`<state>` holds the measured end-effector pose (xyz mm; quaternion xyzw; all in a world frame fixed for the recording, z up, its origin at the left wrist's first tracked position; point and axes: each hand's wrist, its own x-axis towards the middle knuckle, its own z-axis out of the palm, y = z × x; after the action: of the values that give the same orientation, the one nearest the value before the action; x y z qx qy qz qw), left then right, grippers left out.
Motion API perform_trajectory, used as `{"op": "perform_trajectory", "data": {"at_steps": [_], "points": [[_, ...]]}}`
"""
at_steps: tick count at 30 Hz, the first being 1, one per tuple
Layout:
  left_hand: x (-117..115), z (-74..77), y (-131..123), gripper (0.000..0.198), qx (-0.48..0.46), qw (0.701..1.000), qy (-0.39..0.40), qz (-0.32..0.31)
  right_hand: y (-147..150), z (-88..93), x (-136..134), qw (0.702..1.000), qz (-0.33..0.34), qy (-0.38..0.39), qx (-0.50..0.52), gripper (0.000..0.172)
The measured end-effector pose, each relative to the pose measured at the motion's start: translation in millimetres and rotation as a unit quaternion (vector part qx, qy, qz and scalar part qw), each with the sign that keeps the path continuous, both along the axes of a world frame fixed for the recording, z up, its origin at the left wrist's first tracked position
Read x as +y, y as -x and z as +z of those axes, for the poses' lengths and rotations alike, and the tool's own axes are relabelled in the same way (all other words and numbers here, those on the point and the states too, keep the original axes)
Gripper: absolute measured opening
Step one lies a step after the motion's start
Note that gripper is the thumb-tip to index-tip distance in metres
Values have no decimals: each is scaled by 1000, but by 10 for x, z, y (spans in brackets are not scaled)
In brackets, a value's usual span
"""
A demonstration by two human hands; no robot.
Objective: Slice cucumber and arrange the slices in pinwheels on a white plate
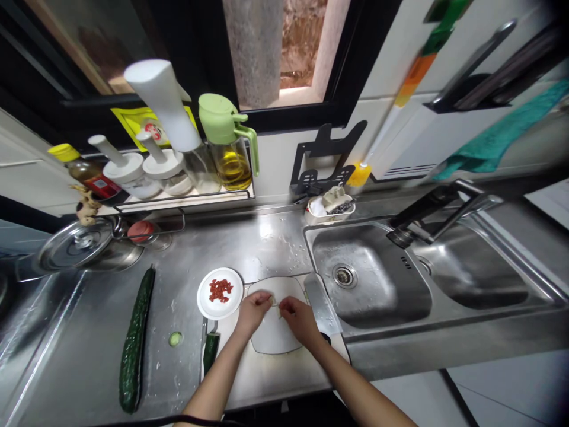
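Observation:
Over a white rounded-square plate, my left hand is closed in a pinch, with a tiny pale bit at its fingertips. My right hand pinches too, close beside it, and a small pale scrap shows under its fingers; I cannot make out what either is. The plate lies on a light cutting board. Left of it, a small white dish bears chopped red pieces. A cut cucumber piece rests by my left forearm. A broad knife blade lies right of the plate.
A long cucumber and a cucumber end lie on the steel counter at left. Right is a double sink with a faucet. Behind stand a seasoning rack, an oil bottle and a lidded pot.

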<state>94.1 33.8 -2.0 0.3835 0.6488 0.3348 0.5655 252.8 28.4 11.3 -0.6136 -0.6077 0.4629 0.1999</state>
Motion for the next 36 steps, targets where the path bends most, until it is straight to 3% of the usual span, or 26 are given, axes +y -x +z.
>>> {"op": "perform_trajectory", "data": {"at_steps": [8,14,25,36], "points": [[261,55,-62,16,236,965,-94,-68,80,-164,239,995,24,-38,-86,17],[343,29,-115,16,315,939,-104,-88,150,-198,347,986,47,-64,-150,18],[278,-63,-162,22,360,918,-154,-58,220,-242,287,969,69,-109,-213,18],[180,-205,-152,25,363,904,-206,-90,136,-304,134,952,117,-199,-200,25]]}}
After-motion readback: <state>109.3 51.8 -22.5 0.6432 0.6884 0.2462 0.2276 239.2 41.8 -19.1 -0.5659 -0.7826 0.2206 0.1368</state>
